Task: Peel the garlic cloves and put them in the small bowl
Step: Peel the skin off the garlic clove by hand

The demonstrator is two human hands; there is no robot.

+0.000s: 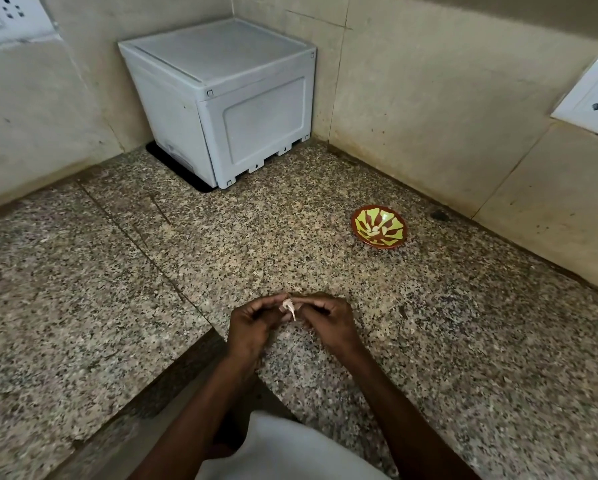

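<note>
A garlic clove (289, 307) with loose skin is pinched between the fingertips of the left hand (252, 323) and right hand (327, 320), both grips curled closed on it, above the speckled bench (463, 341); the small bowl (379, 227) is set at 1 o'clock from the hands, well apart; a pale piece is seen inside it; a white box (221, 98) occupies the 12 o'clock corner.

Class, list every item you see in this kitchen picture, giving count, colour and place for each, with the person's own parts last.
Speckled granite countertop: one, grey-brown, fills the lower frame.
Square plastic box: one, pale grey, back corner against the walls.
Small patterned bowl: one, brown and yellow-green, right of centre near the wall; holds a pale piece.
Wall sockets: two, white, top left and right edge.
Garlic clove: one, pale pinkish, pinched between both hands.
White garment: one, bottom centre.
Left hand: pinches the clove.
Right hand: pinches the clove.
</note>
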